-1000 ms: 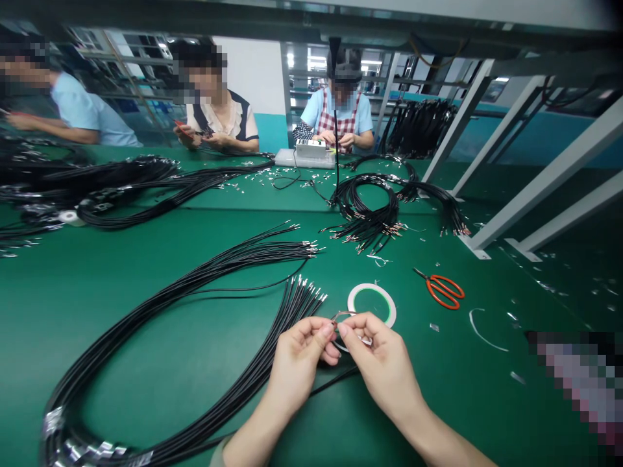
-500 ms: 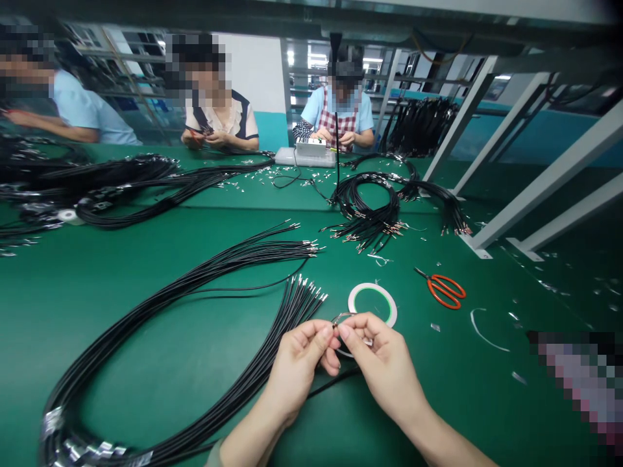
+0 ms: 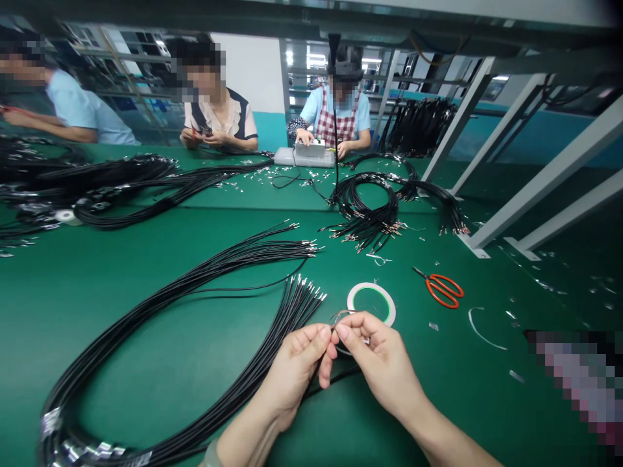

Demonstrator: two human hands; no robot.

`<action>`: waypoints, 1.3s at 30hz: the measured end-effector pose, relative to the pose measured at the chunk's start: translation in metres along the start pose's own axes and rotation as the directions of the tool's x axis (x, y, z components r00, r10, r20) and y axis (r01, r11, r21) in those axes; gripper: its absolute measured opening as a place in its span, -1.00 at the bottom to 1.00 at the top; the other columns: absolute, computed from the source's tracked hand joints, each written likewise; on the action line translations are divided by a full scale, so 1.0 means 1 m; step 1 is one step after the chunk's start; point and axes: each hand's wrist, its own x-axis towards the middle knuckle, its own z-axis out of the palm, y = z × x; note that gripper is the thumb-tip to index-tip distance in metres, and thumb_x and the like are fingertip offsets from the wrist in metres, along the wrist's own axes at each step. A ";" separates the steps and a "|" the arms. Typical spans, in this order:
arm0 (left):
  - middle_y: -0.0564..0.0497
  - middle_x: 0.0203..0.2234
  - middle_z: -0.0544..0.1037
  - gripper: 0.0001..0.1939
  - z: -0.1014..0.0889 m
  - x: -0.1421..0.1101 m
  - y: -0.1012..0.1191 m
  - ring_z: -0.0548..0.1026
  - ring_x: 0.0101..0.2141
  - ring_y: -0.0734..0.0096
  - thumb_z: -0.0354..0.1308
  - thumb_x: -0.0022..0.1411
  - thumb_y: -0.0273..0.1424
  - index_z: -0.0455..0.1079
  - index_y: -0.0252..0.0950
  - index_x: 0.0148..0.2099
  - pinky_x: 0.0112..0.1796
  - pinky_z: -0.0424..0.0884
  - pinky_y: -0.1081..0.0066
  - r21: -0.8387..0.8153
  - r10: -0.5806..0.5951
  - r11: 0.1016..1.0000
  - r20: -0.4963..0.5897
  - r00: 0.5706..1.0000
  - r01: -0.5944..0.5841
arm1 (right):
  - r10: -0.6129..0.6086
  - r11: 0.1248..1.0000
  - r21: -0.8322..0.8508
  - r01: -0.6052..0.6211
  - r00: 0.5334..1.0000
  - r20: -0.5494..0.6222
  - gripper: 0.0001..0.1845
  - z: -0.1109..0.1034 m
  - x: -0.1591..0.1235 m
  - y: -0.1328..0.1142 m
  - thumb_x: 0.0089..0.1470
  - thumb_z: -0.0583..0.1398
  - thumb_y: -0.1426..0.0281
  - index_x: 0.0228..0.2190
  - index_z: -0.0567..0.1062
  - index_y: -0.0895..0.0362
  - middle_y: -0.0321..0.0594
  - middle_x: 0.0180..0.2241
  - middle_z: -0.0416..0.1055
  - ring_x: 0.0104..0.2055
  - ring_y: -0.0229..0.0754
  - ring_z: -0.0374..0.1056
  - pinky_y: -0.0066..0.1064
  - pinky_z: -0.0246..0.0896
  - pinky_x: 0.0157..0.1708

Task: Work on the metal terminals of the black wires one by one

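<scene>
My left hand is closed on a thin black cable, its end held up at the fingertips. Fine bare-looking wire curves out from that end. My right hand pinches at the same spot, thumb and forefinger on the wire, almost touching the left fingertips. The exact contact is partly hidden by the fingers. Just behind the hands lies a white and green ring-shaped roll of tape, partly covered by the right hand. A looped bundle of black cables with silvery ends lies to the left.
Orange-handled scissors lie right of the tape, among clear scraps. Farther back are coiled black cables and a white box. Metal legs slant down at right. Several co-workers sit across the green table.
My left fingers have shifted slightly, and more of the black cable shows below them. Across the table, a co-worker's hand has moved onto the white box.
</scene>
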 end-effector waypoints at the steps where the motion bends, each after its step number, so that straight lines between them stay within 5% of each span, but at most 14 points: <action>1: 0.16 -0.74 0.34 -0.70 0.000 -0.001 0.001 0.16 -0.74 0.69 0.23 0.21 -0.22 0.42 -0.37 -0.41 -0.67 0.10 0.63 -0.025 -0.016 1.000 0.009 1.000 0.016 | 0.001 1.000 0.005 -0.001 1.000 0.007 -0.79 0.000 0.000 -0.001 0.19 0.19 0.27 -0.37 0.48 0.15 -0.26 -0.44 0.48 -0.39 -0.22 0.37 -0.41 0.24 -0.33; 20: 0.21 -0.77 0.20 -0.72 0.000 -0.004 0.004 -0.04 -0.75 0.71 0.25 0.19 -0.28 0.37 -0.36 -0.45 -0.74 -0.04 0.67 -0.148 -0.082 0.984 0.133 0.988 0.101 | 0.037 0.992 0.114 -0.047 0.995 0.091 -0.80 -0.002 0.005 0.001 0.18 0.20 0.26 -0.34 0.47 0.16 -0.28 -0.43 0.43 -0.40 -0.26 0.33 -0.44 0.20 -0.36; 26: 0.15 -0.71 0.34 -0.70 0.003 -0.006 0.008 0.11 -0.75 0.71 0.23 0.21 -0.21 0.44 -0.37 -0.39 -0.68 0.07 0.63 0.060 -0.025 0.998 0.134 0.991 0.017 | 0.160 0.965 0.214 -0.154 0.987 -0.012 -0.74 -0.007 0.011 0.004 0.16 0.21 0.19 -0.35 0.42 0.14 -0.48 -0.63 0.11 -0.61 -0.37 -0.03 -0.51 -0.13 -0.59; 34: 0.06 -0.68 0.44 -0.63 -0.007 0.000 0.007 0.36 -0.65 0.55 0.17 0.23 -0.16 0.45 -0.39 -0.43 -0.54 0.26 0.55 0.360 -0.001 0.932 0.126 0.992 -0.045 | 0.070 0.984 0.175 -0.024 0.962 -0.264 -0.78 -0.011 0.013 0.008 0.20 0.15 0.25 -0.14 0.31 0.05 -0.40 -0.57 0.33 -0.58 -0.28 0.11 -0.46 -0.02 -0.54; 39: 0.10 -0.68 0.44 -0.69 -0.005 0.001 0.004 0.37 -0.65 0.54 0.25 0.16 -0.18 0.44 -0.37 -0.34 -0.54 0.32 0.53 0.363 0.129 0.925 -0.020 0.991 -0.113 | 0.011 0.999 -0.037 -0.019 0.974 -0.227 -0.81 -0.016 0.011 0.011 0.23 0.05 0.37 -0.30 0.46 0.10 -0.33 -0.47 0.33 -0.53 -0.27 0.11 -0.42 0.01 -0.49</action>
